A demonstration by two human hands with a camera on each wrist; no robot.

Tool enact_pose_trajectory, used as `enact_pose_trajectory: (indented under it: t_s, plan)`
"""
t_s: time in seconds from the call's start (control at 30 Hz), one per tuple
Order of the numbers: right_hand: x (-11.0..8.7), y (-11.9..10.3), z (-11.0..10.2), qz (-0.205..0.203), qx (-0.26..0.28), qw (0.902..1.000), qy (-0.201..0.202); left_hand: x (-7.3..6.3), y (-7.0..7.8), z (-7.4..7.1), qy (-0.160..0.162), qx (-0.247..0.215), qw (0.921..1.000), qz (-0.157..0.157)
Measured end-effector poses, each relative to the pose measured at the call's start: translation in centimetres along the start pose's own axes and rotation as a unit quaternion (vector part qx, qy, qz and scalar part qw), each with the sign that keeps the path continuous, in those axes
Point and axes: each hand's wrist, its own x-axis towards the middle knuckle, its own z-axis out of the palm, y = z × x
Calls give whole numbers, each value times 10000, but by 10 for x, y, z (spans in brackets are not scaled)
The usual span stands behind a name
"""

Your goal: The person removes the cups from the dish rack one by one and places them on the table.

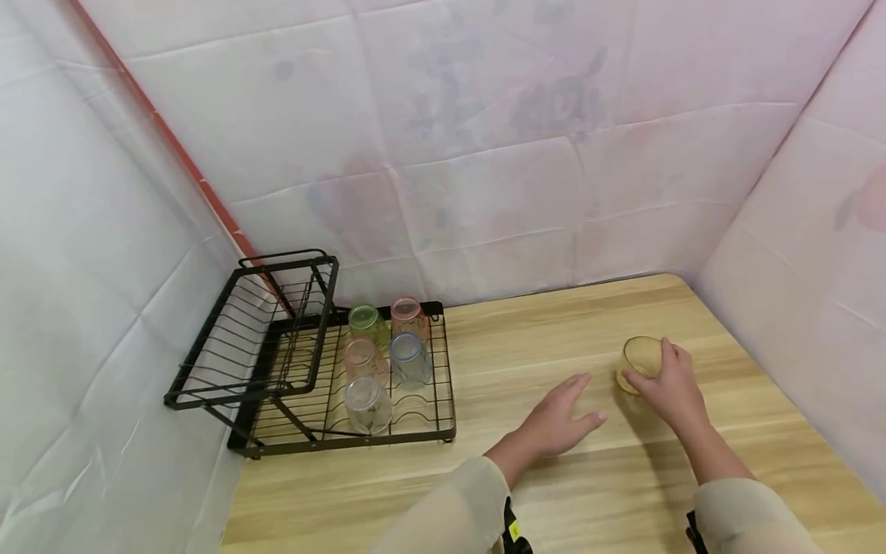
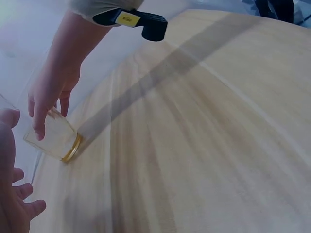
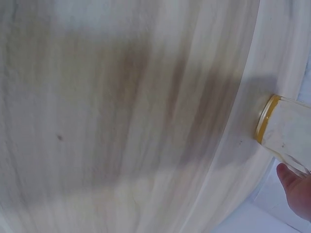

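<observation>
A yellow-tinted drinking glass (image 1: 641,357) is at the right side of the table, its thick amber base down on or close to the wood. My right hand (image 1: 674,391) holds it near the rim, thumb on one side and fingers on the other. The left wrist view shows the same glass (image 2: 54,140) with the right hand (image 2: 52,90) reaching down over it. In the right wrist view only the thumb side of that hand (image 3: 299,194) appears beside the glass (image 3: 287,128). My left hand (image 1: 552,419) hovers left of the glass, fingers spread, holding nothing.
A black two-tier wire dish rack (image 1: 450,400) stands at the left. On its lower tier are several upside-down glasses: green (image 1: 370,326), pinkish ones (image 1: 365,360), blue (image 1: 411,362) and clear (image 1: 369,406). Sheeted walls (image 1: 498,215) enclose the wooden table (image 1: 526,331).
</observation>
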Motion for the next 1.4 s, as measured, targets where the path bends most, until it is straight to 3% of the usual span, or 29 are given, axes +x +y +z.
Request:
enact_pose_trajectory:
  t_s: [0.13,0.33,0.5,0.63,0.87,1.1,1.4]
  plan:
    - [8,8,1,109,42,9999,-1,3,3,-3,-125,544,9983,188]
    - [15,13,-3,223,-84,9997,-61,5,6,-10,-454,1055,9933,141]
    - [18,18,-6,277,-84,9994,-174,1,0,-19,-445,1530,9870,198]
    - [22,20,-5,283,-19,9994,-193,-10,-6,-37,-291,1872,9817,194]
    - [27,22,-8,290,-16,9994,-213,-41,-22,-88,296,2596,9653,-1]
    - [36,25,-9,264,-271,9983,-448,-92,-52,-142,1277,2892,9480,-373]
    - [40,37,-12,294,-286,9974,-588,-152,-91,-180,2424,3212,9111,-888]
